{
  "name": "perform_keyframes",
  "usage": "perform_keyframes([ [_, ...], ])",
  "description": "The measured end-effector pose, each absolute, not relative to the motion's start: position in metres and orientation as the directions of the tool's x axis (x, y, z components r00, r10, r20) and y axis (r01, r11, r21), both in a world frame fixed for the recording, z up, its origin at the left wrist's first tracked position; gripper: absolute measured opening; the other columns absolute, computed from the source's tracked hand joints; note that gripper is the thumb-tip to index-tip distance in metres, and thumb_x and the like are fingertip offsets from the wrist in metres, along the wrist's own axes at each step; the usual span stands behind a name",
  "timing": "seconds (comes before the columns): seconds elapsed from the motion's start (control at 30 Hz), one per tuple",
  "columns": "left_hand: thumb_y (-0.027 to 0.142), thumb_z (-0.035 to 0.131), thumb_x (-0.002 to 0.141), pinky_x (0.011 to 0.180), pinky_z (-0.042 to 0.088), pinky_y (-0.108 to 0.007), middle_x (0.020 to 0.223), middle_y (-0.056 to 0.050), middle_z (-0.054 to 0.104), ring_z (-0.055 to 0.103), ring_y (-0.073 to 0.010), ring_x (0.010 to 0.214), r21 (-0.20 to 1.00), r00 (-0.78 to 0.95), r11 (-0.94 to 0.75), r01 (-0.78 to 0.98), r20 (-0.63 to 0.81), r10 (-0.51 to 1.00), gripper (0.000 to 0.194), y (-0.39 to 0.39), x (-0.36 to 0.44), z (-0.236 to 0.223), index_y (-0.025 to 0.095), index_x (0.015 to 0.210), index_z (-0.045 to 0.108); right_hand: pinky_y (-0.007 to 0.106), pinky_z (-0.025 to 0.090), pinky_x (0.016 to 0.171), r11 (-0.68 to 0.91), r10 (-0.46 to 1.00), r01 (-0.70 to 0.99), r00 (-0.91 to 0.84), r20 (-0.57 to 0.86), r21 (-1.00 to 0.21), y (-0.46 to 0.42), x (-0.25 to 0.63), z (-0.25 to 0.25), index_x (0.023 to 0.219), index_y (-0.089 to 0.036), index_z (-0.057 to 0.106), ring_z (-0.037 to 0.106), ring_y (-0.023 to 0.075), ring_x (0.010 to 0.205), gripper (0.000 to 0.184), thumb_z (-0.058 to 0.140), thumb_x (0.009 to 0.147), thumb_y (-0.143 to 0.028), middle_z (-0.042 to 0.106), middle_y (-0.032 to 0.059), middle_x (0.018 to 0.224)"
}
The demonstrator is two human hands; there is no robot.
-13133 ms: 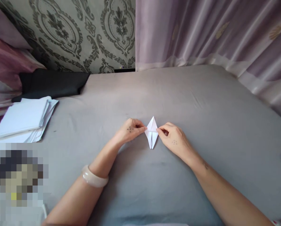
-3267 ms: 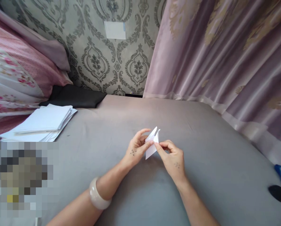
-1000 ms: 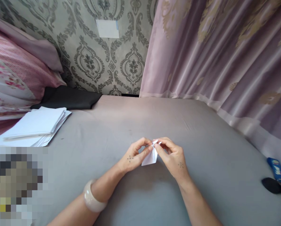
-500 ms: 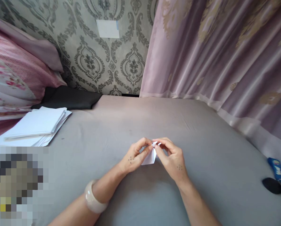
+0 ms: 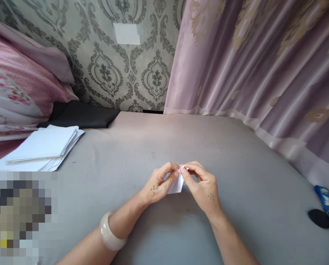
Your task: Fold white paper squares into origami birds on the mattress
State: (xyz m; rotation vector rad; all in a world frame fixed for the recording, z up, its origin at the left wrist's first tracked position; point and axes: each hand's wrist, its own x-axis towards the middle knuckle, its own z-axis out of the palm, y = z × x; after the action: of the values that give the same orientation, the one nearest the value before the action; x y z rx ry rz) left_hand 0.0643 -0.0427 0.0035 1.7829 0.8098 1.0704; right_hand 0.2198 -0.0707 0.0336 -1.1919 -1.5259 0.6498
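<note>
Here I've got my bare left hand (image 5: 159,184) and bare right hand (image 5: 204,187) pinching the angular, folded white paper (image 5: 175,187) between them over smooth grey cloth (image 5: 159,136), seemingly to steady its top.

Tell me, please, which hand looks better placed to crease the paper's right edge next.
Probably the right hand: it pinches the folded paper near that edge, while the left hand grips the upper left and could steady it.

A purple curtain (image 5: 236,62) hangs beside patterned wallpaper (image 5: 131,60).
</note>
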Motion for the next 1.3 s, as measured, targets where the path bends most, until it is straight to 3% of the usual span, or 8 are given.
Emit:
perform_keyframes([
  [0.27,0.025,0.050,0.094,0.073,0.046,-0.023,0.085,-0.003,0.065,0.062,-0.0125,0.079,0.884,0.331,-0.459,0.088,0.408,0.851,0.008,-0.049,0.071,0.001,0.017,0.096,0.053,0.026,0.047,0.069,0.428,0.851,0.426,0.107,0.514,-0.797,-0.071,0.216,0.034,0.078,-0.021,0.060,0.057,0.0122,0.074,0.008,0.060,0.085,-0.017,0.058,-0.0009,0.078],
  [0.47,0.027,0.059,0.090,0.084,0.049,-0.026,0.091,-0.004,0.075,0.069,-0.0154,0.087,0.932,0.322,-0.360,0.046,0.327,0.889,0.025,-0.048,0.074,0.003,0.017,0.113,0.053,0.026,0.047,0.073,0.432,0.814,0.515,0.131,0.566,-0.740,-0.071,0.213,0.030,0.083,-0.020,0.059,0.058,0.0126,0.078,0.005,0.056,0.088,-0.018,0.061,0.0009,0.083],
  [0.63,0.029,0.065,0.085,0.080,0.053,-0.026,0.090,-0.005,0.076,0.071,-0.0181,0.085,0.962,0.327,-0.269,0.053,0.237,0.915,0.023,-0.045,0.075,0.004,0.015,0.103,0.063,0.025,0.048,0.072,0.309,0.857,0.549,0.194,0.478,-0.777,-0.071,0.211,0.022,0.089,-0.021,0.059,0.062,0.0134,0.077,0.009,0.052,0.092,-0.027,0.066,0.0013,0.083],
  [0.9,0.033,0.066,0.083,0.077,0.051,-0.027,0.093,-0.007,0.074,0.068,-0.0190,0.085,0.985,0.311,-0.173,0.014,0.160,0.937,0.028,-0.050,0.083,0.003,0.013,0.102,0.067,0.028,0.050,0.069,0.252,0.801,0.576,0.327,0.502,-0.778,-0.066,0.208,0.010,0.089,-0.021,0.057,0.063,0.0161,0.076,0.014,0.050,0.092,-0.033,0.066,0.0040,0.082],
  [1.13,0.046,0.066,0.080,0.057,0.041,-0.022,0.063,-0.002,0.065,0.056,-0.0123,0.059,0.998,0.339,-0.026,-0.056,0.043,0.940,0.035,-0.051,0.087,0.001,0.011,0.081,0.072,0.029,0.049,0.071,0.253,0.773,0.554,0.377,0.510,-0.793,-0.067,0.206,0.010,0.089,-0.022,0.056,0.063,0.0167,0.077,0.012,0.052,0.091,-0.032,0.066,0.0045,0.083],
  [1.3,0.049,0.067,0.078,0.053,0.036,-0.020,0.058,0.000,0.058,0.048,-0.0088,0.054,0.997,0.344,-0.004,-0.072,0.029,0.938,0.038,-0.050,0.086,0.000,0.011,0.074,0.067,0.029,0.050,0.071,0.245,0.786,0.552,0.368,0.497,-0.797,-0.067,0.203,0.009,0.090,-0.021,0.055,0.063,0.0166,0.078,0.012,0.050,0.091,-0.032,0.066,0.0043,0.083],
])
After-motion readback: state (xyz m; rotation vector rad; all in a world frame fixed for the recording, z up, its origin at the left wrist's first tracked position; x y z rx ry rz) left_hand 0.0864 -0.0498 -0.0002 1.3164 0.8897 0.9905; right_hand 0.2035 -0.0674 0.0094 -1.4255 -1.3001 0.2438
